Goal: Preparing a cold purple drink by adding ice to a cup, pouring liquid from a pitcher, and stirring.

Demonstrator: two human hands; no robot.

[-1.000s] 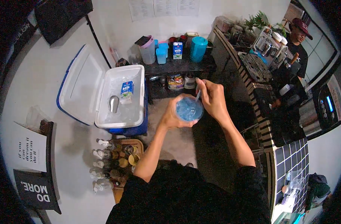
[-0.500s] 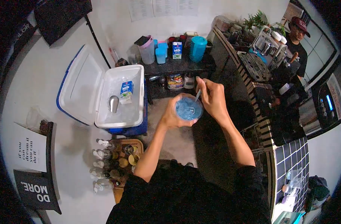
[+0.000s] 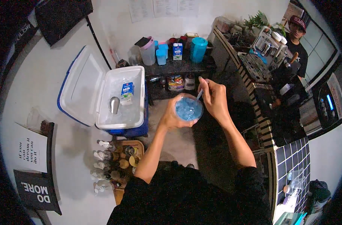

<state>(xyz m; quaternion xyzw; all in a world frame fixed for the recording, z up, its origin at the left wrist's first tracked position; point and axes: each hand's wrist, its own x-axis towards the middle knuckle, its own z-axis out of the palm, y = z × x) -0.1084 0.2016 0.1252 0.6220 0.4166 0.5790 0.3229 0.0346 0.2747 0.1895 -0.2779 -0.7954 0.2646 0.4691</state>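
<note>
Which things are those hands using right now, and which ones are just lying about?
Seem to be in use:
cup, in the left hand
spoon, in the right hand

Seem just lying about:
scoop and carton, in the cooler
jug
pump bottles

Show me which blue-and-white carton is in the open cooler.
The carton beside the metal scoop, inside the cooler; the other carton stands upright on the black table.

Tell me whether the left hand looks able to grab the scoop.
Probably not as things stand: the left hand is wrapped around the cup. Otherwise the way looks free: the lid is open, the scoop uncovered on ice.
</note>
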